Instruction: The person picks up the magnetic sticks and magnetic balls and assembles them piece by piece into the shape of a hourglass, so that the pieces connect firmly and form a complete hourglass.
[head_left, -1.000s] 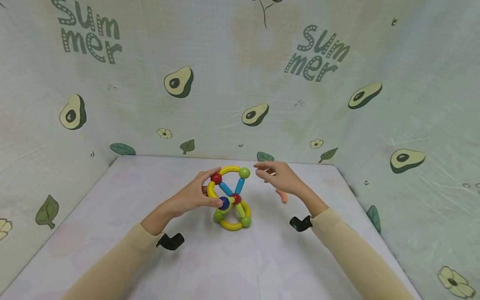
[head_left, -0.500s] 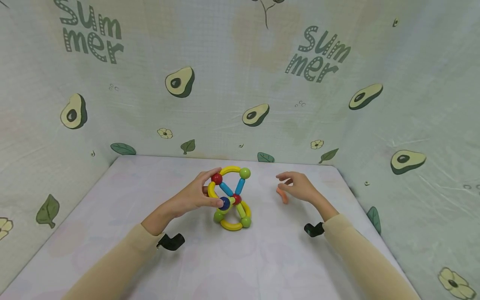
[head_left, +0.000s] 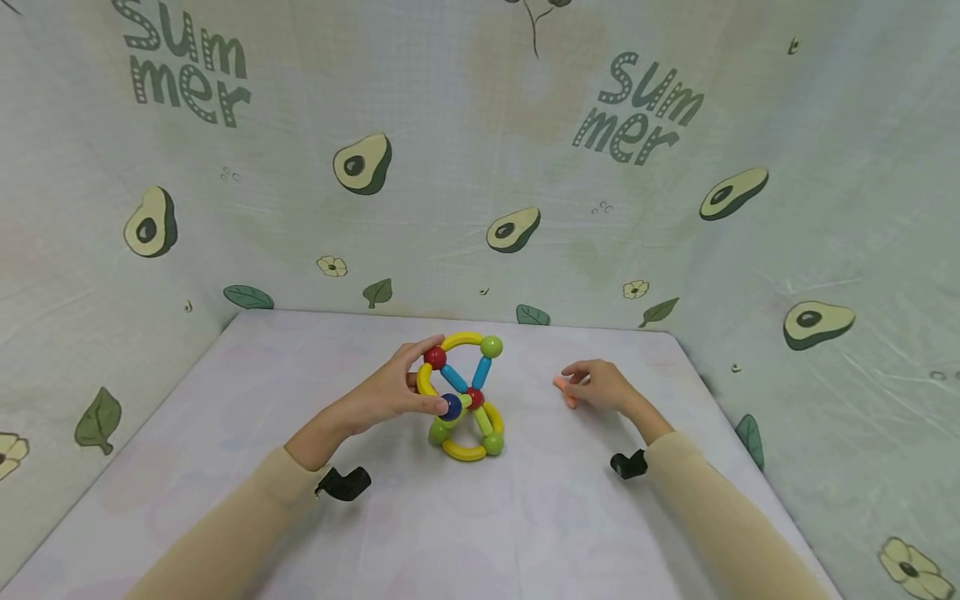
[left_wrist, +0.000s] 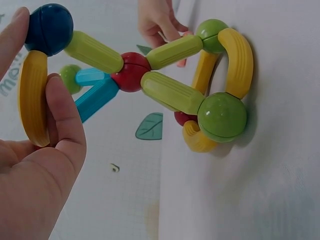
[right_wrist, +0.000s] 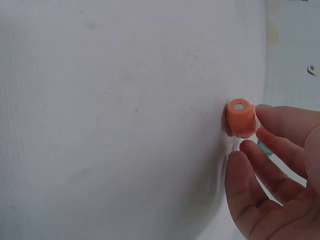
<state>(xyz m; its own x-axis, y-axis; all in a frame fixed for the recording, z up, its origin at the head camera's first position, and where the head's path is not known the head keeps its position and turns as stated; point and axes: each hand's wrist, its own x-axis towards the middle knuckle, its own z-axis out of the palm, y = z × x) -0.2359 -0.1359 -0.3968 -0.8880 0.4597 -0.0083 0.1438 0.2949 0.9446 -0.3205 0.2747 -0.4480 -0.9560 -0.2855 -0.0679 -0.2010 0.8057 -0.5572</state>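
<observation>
A ball-and-stick magnetic toy frame [head_left: 474,398] stands on the table, made of yellow curved rods, blue and green straight rods, and coloured balls. My left hand [head_left: 386,389] grips its upper left side, thumb on the blue ball [left_wrist: 49,29] and a finger at the red ball [head_left: 435,358]. In the left wrist view, fingers bend around a yellow curved rod [left_wrist: 33,97]. To the right, my right hand [head_left: 603,386] is over an orange rod [right_wrist: 242,118] lying on the table. The thumb reaches the rod's side, while the other fingers stand slightly apart.
A pale cloth covers the table [head_left: 525,517]. Behind and on both sides rise hanging cloth walls [head_left: 442,275] printed with avocados, leaves and lettering. Black wrist devices [head_left: 343,483] hang below both sleeves.
My right hand has moved away from the frame, rightward and down to the orange rod, and now partly covers it. The left hand and the frame have stayed in place.
</observation>
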